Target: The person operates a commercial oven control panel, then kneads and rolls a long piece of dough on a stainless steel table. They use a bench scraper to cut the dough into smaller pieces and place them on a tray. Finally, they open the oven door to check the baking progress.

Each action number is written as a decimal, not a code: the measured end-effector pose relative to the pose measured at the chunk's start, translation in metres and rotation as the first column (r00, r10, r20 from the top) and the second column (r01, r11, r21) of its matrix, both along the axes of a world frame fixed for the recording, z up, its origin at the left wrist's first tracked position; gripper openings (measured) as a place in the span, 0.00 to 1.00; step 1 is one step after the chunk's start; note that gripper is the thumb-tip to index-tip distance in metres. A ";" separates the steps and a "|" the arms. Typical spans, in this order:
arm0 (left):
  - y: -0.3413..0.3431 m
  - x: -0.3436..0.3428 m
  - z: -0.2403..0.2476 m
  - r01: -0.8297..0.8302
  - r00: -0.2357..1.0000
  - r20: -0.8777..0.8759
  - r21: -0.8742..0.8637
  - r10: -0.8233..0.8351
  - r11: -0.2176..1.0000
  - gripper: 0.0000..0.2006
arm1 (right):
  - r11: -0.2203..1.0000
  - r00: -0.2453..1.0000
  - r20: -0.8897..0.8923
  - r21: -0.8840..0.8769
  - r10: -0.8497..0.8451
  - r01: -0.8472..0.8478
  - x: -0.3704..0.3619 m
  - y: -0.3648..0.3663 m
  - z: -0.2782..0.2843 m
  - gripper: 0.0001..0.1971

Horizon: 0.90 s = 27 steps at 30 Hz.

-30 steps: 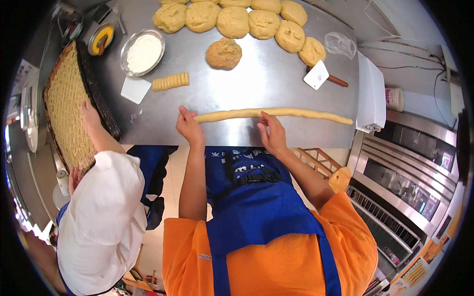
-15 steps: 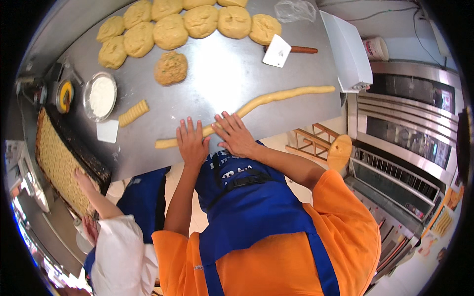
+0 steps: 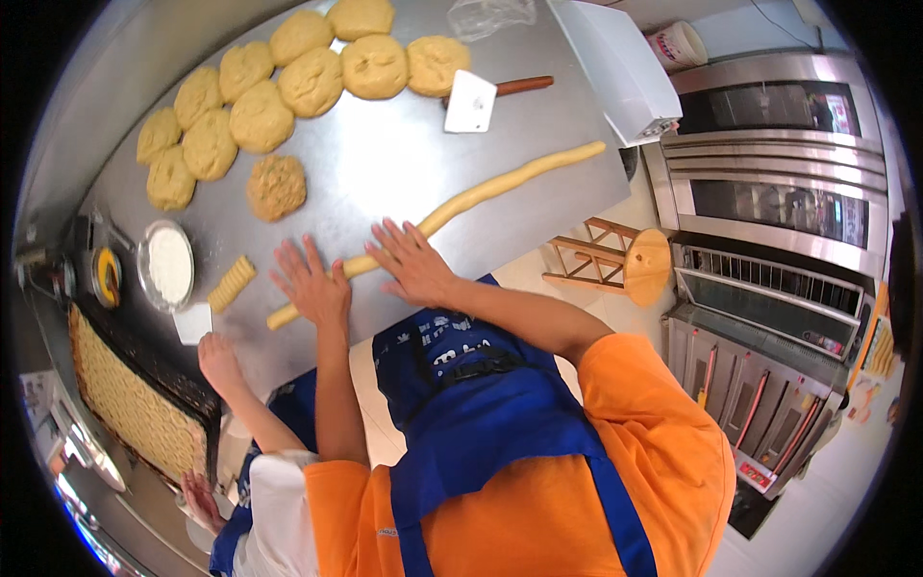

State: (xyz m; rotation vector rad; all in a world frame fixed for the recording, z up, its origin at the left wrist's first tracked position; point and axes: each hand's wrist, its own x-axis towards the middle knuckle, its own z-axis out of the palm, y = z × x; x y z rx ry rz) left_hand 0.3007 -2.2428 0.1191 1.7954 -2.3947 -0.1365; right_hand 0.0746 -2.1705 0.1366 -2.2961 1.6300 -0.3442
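Note:
A long rope of yellow dough (image 3: 481, 192) runs slantwise over the metal table (image 3: 385, 163), from near my left hand to the right end. Flat on its left part lies my left hand (image 3: 315, 287), fingers spread. My right hand (image 3: 413, 262) presses on the rope a little further right, its fingers also stretched out. Left of my left hand lies a short ridged row of cut dough (image 3: 233, 283). Beyond my hands sits a rougher, speckled dough ball (image 3: 277, 188).
Several smooth dough rounds (image 3: 313, 81) line the far side. A white scraper (image 3: 470, 102) rests on a brown rod (image 3: 524, 85). A flour bowl (image 3: 165, 266) and second scraper (image 3: 193, 323) stand left, near a co-worker's hand (image 3: 221, 363) and a filled tray (image 3: 135, 394). A wooden stool (image 3: 646, 267) stands right.
My view has turned, so the table appears tilted. Both hands remain on the dough rope, the left fingers spread wider. The co-worker's hand has moved from the tray toward the left scraper.

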 end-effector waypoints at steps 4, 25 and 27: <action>0.014 -0.046 0.023 -0.291 0.954 0.011 -0.199 0.299 0.936 0.39 | 0.967 0.969 0.094 0.134 -0.229 0.216 -0.090 0.020 0.024 0.46; 0.016 -0.346 0.001 0.104 0.981 -0.154 -0.081 -0.115 0.991 0.45 | 0.989 0.982 -0.113 -0.039 -0.149 0.145 -0.317 -0.005 -0.006 0.43; -0.028 -0.349 0.013 0.046 0.976 -0.205 -0.153 -0.078 0.987 0.47 | 0.976 0.966 -0.147 -0.081 -0.211 0.201 -0.317 -0.046 0.000 0.42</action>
